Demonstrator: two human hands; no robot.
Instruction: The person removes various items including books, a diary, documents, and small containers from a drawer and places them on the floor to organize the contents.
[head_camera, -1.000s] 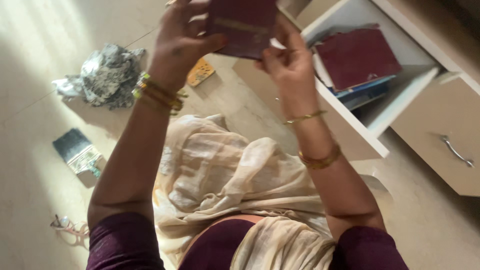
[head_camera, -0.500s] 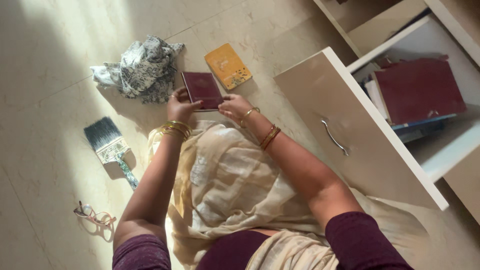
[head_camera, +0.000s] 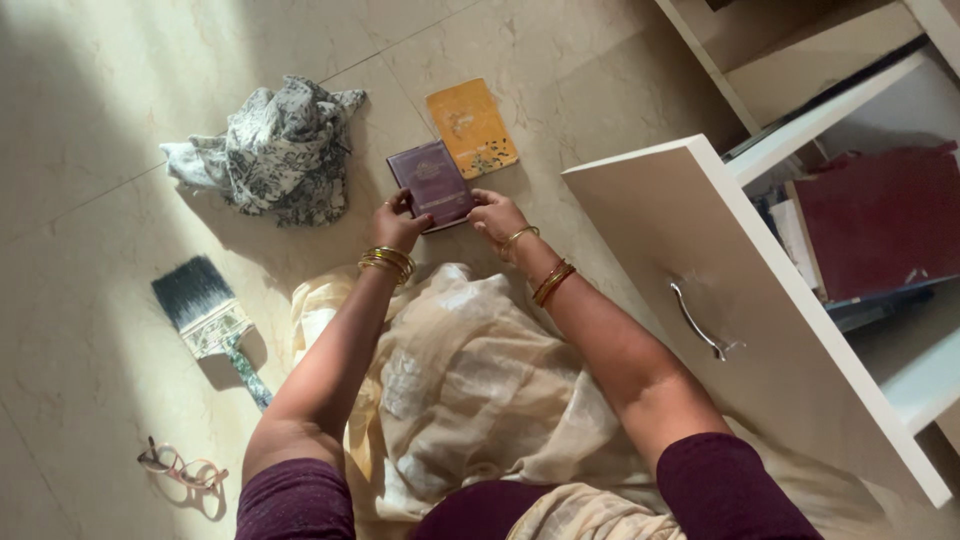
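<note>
Head camera, looking down: a person seated on a pale tiled floor (head_camera: 90, 130) holds a small maroon booklet (head_camera: 432, 184) at its near edge with both hands, the booklet lying flat on the tiles just ahead of the knees. The left hand (head_camera: 398, 222) grips the booklet's lower left corner, fingers curled onto its edge; the right hand (head_camera: 496, 214) pinches the lower right corner, thumb on the cover. Gold bangles (head_camera: 385, 262) ring the left wrist, and more bangles (head_camera: 550, 282) sit on the right forearm. A cream-coloured cloth (head_camera: 470, 380) drapes over the lap beneath the arms.

Just beyond the booklet, touching or nearly touching its far corner, lies an orange booklet (head_camera: 471, 127). To the left of both sits a crumpled grey patterned rag (head_camera: 270, 150). A wide paintbrush (head_camera: 205, 315) with dark bristles rests on the floor left of the left arm, and a pair of spectacles (head_camera: 182, 468) lies near the lower left corner. At right, a white drawer (head_camera: 740, 300) stands pulled open, its metal handle (head_camera: 700, 322) facing the person; inside it a large maroon book (head_camera: 880, 220) lies atop other papers.
</note>
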